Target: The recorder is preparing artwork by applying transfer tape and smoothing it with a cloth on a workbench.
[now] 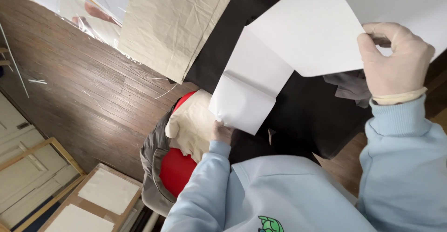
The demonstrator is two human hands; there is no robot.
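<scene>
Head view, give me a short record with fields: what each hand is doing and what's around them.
left hand: grips the lower edge of a folded white sheet
right hand: gloved, fingers pinch a large white sheet
under the sheets: black fabric
beside it: creased beige cloth
below left hand: red round seat
floor: dark wood planks

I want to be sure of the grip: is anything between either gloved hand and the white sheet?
Nothing visible. The right hand pinches the white sheet at its upper edge, and the left hand grips the folded lower corner directly.
</scene>
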